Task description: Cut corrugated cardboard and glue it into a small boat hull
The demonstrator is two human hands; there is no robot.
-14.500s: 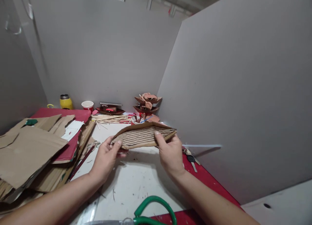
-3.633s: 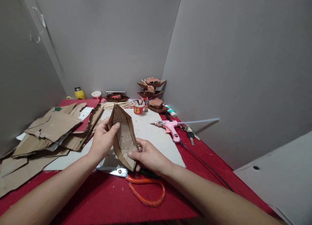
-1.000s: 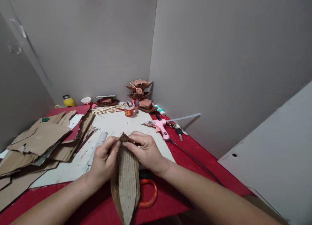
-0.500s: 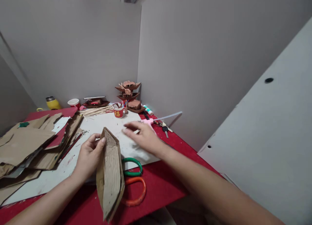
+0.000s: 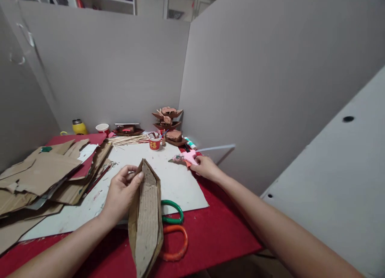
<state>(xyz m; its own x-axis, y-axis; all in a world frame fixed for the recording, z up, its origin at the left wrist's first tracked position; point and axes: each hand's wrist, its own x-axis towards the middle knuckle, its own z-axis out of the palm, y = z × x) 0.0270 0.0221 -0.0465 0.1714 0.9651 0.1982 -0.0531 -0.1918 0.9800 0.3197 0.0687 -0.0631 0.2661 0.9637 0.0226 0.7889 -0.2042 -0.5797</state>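
Note:
A boat-shaped cardboard piece [image 5: 147, 222] with pointed ends and a ribbed floor is pinched at its left wall by my left hand [image 5: 122, 191], thumb inside the rim. My right hand [image 5: 205, 168] is closed round the handle of a pink glue gun [image 5: 189, 157] at the right of the white board. The gun's nozzle points left, and a long pale glue stick [image 5: 216, 148] juts from its back. Partly behind the cardboard boat lie scissors with one green and one orange handle [image 5: 174, 242]; their blades are hidden.
Torn cardboard sheets [image 5: 54, 165] are heaped at the left. Thin wooden sticks [image 5: 128, 140], a red paper cup [image 5: 154, 142] and small brown model boats [image 5: 167, 119] stand along the back. A grey partition [image 5: 270, 81] rises at the right.
My right hand has moved right from above the white board and taken hold of the glue gun. My left hand keeps its grip on the cardboard boat. The camera view has shifted.

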